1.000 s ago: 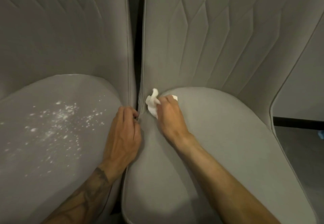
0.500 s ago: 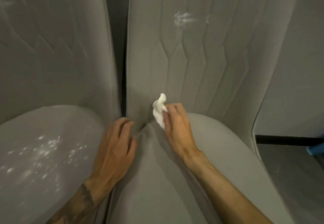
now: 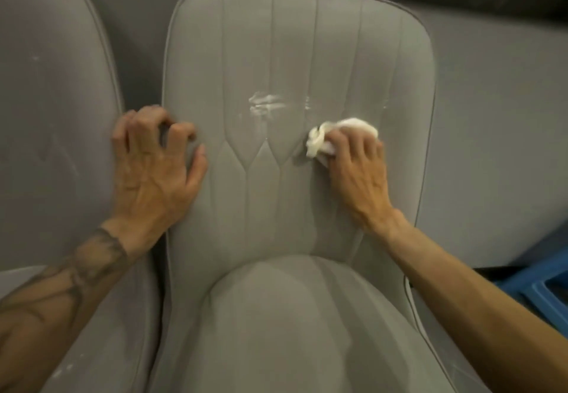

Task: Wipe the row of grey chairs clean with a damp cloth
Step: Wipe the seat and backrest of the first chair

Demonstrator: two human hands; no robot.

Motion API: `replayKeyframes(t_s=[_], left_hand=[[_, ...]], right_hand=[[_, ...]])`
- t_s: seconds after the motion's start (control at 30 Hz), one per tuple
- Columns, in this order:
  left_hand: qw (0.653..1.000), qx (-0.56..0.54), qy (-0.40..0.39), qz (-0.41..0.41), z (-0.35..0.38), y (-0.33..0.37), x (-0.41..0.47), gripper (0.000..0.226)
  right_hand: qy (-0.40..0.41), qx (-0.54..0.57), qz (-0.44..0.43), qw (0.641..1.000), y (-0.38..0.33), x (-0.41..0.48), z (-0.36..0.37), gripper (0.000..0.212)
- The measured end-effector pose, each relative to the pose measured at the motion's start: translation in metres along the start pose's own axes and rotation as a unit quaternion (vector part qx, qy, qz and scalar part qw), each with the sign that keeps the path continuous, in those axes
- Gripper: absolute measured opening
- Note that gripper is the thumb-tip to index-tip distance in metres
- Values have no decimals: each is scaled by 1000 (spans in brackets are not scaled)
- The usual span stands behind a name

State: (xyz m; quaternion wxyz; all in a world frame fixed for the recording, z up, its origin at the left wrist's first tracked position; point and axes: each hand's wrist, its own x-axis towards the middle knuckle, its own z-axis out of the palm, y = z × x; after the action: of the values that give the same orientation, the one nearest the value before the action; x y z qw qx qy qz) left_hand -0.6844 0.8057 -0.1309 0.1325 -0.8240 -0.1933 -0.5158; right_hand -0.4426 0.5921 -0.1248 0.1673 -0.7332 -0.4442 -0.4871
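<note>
Grey wall panelling point(image 3: 498, 110) is running behind the row of seats, darkening to a black band at the top. The right hand point(image 3: 359, 171) is bunching a white cloth point(image 3: 339, 136) under curled fingers, pinching its crumpled folds and pressing the wad against the backrest of the grey chair point(image 3: 295, 39). The cloth is sitting on the right half of that backrest, at about mid-height, just beside a stitched vertical seam. A little to its left and slightly higher, a white smear point(image 3: 264, 105) is showing on the fabric, apart from the cloth.

Across the backrest, the left hand point(image 3: 153, 174) is clawing at the chair's left edge. Its fingers are bending sharply over the piped rim, and the thumb is lying out along the front of the upholstery. Whether the fingertips are reaching behind the rim is not clear. Its tattooed forearm point(image 3: 70, 276) is crossing the neighbouring chair point(image 3: 52, 122), which is standing just beside the first with a narrow gap between them and carrying faint pale marks.

Below both hands, the rounded seat cushion point(image 3: 285, 325) is filling the lower middle of the view. Low at the far right, part of a blue crate point(image 3: 544, 288) is peeking in.
</note>
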Motion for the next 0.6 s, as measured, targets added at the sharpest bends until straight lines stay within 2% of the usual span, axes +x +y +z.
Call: replayKeyframes(t_s=[0.07, 0.17, 0.27, 0.33, 0.4, 0.5, 0.53, 0.6], left_hand=[[1000, 11, 6, 16, 6, -6, 0, 31], [1000, 14, 18, 9, 11, -6, -2, 31], [1000, 9, 21, 9, 11, -6, -2, 31], [1000, 8, 24, 13, 12, -6, -3, 31], [1000, 6, 26, 13, 14, -7, -3, 32], [1000, -5, 25, 2, 14, -6, -4, 30], [1000, -13, 24, -5, 14, -5, -5, 29], [999, -27, 22, -11, 14, -4, -4, 28]], right_hand=[[-26, -2, -41, 999, 10, -5, 1, 33], [22, -18, -49, 998, 39, 34, -3, 29], [85, -43, 17, 995, 56, 82, -8, 23], [128, -22, 87, 988, 46, 80, -4, 33], [91, 9, 89, 992, 29, 46, 2, 33], [-11, 0, 1, 1000, 17, -5, 0, 25], [-10, -6, -22, 1000, 27, 2, -2, 26], [32, -24, -13, 999, 46, 44, -4, 27]])
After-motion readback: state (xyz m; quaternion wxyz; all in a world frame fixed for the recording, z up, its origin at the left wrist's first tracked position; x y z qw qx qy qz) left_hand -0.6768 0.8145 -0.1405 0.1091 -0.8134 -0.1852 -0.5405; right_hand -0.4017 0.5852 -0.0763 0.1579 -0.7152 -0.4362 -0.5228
